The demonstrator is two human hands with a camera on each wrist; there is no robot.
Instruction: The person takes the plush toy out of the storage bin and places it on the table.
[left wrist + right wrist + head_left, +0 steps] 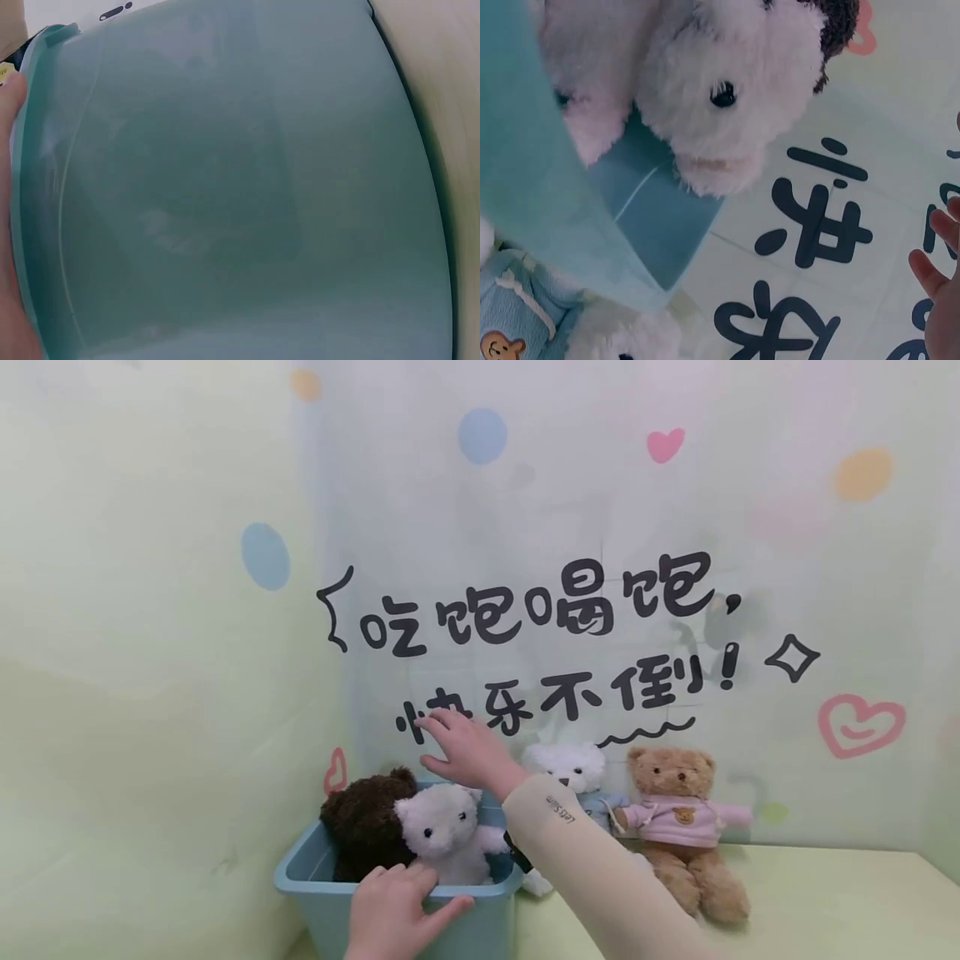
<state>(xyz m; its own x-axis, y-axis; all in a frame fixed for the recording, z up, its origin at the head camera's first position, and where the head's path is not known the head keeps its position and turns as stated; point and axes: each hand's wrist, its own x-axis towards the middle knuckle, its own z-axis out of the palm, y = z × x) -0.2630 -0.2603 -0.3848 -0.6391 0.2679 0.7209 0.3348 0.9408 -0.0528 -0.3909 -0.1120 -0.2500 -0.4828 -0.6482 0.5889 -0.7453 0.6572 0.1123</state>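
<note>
A light blue plastic bin (480, 917) stands at the lower left in the head view, its outer wall filling the left wrist view. My left hand (392, 906) grips the bin's front rim, fingers over the edge and thumb along the outside. Inside the bin sit a fluffy white plush animal (442, 818) and a dark brown plush toy (366, 822), side by side. My right hand (472, 752) is raised above the bin with spread fingers, holding nothing. At the right edge of the right wrist view, that hand (943, 300) is apart from the white plush.
Right of the bin, a white teddy bear (573, 764) in a blue top sits against the wall, partly behind my right arm. Beside it is a brown teddy bear (678, 818) in a pink top. They sit on a pale table (840, 902) before a printed wall cloth (562, 510).
</note>
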